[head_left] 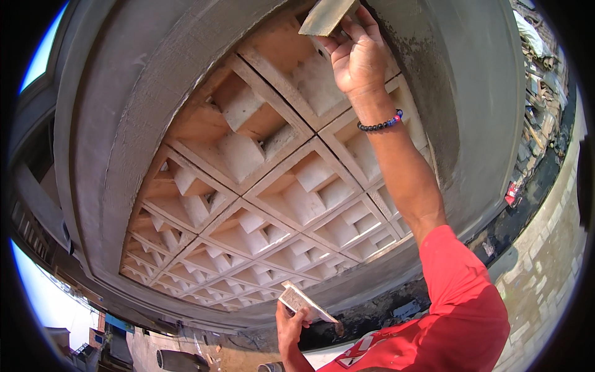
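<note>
Right hand (358,59) pinches a flat grey plate (326,17), raised near the top of the lattice panel (273,167).
Left hand (287,328) grips a small board (302,302) below. The step seems smoothing the plaster border (468,74); next stroke probably calls for even pressure.

Obs.: red shirt (462,310), front, bears white print (362,349), graphic type, part. in view at steep angle; wording n/legible. Small faint marks adj. on same fabric, poss. lettering, too indistinct to read. No readable txt., nos. or signs elsewhere.
</note>
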Action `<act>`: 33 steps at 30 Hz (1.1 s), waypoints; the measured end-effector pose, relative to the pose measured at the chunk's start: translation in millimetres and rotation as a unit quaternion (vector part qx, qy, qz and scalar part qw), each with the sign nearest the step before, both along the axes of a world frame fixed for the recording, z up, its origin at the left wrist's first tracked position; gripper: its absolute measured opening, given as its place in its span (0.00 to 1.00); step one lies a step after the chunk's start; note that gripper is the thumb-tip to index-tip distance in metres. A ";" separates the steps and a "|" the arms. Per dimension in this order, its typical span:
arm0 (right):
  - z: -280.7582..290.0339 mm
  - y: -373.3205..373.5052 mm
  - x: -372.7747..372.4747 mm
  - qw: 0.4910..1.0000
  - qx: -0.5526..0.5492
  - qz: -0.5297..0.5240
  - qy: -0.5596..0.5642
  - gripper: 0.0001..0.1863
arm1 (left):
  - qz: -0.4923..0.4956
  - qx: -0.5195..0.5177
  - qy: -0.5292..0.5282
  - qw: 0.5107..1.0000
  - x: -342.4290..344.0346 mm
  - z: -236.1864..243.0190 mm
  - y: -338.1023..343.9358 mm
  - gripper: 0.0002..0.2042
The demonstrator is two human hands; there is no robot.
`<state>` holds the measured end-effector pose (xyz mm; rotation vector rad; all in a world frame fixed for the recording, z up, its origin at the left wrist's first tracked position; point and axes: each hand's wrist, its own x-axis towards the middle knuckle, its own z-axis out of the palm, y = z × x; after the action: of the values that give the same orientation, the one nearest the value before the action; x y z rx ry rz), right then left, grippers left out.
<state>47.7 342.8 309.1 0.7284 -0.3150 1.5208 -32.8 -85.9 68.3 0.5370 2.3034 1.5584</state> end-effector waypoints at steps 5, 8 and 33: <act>11.4 -4.7 0.7 1.000 -0.029 -0.005 -0.007 0.20 | 0.003 -0.002 -0.007 1.000 2.9 1.7 3.5 0.25; 17.1 -5.6 -2.8 0.999 -0.038 -0.021 -0.003 0.21 | 0.005 -0.008 -0.012 1.000 0.8 0.3 1.6 0.26; 13.9 -65.1 -57.2 0.998 -0.060 0.010 -0.027 0.24 | 0.007 0.018 -0.018 1.000 -21.1 -13.5 -21.5 0.27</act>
<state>-9.5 277.7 323.1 0.5981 -0.2549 1.5670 -53.9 -107.4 54.8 0.4997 2.2608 1.6057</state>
